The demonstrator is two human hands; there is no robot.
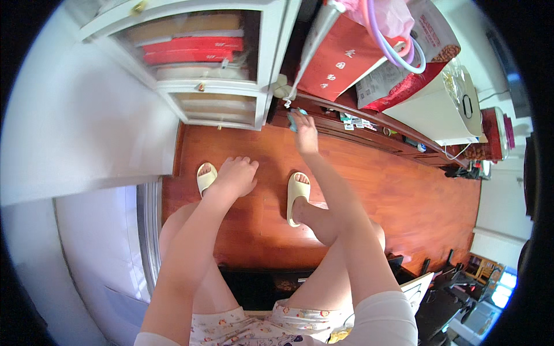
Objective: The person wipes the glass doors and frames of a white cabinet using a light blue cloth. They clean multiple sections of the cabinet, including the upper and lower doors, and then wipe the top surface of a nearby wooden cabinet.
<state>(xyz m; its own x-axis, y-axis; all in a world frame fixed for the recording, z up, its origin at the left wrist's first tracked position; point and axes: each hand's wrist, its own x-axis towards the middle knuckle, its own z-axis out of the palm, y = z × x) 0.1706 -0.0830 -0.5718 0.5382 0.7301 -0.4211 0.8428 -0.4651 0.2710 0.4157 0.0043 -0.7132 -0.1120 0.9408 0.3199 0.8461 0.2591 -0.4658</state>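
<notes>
My right hand [304,129] is at the near left end of a dark red wooden cabinet [342,145], its fingers on a light blue-green cloth [293,123]. Part of the cloth shows beyond the fingertips. Just above hangs the small white hook-like end [287,104] of a pale rod. My left hand [238,173] hovers over the wooden floor, palm down with loosely bent fingers and nothing seen in it. It is beside the pale yellow slipper [207,177] on my left foot. The other slipper [297,199] is below my right hand.
A white cabinet with glass doors [265,52] stands at the upper left. On the dark red cabinet are a red paper bag [337,60], a red and grey package [389,82], a white bag [415,112] and a lidded jar [493,134]. Small items lie on its open shelf.
</notes>
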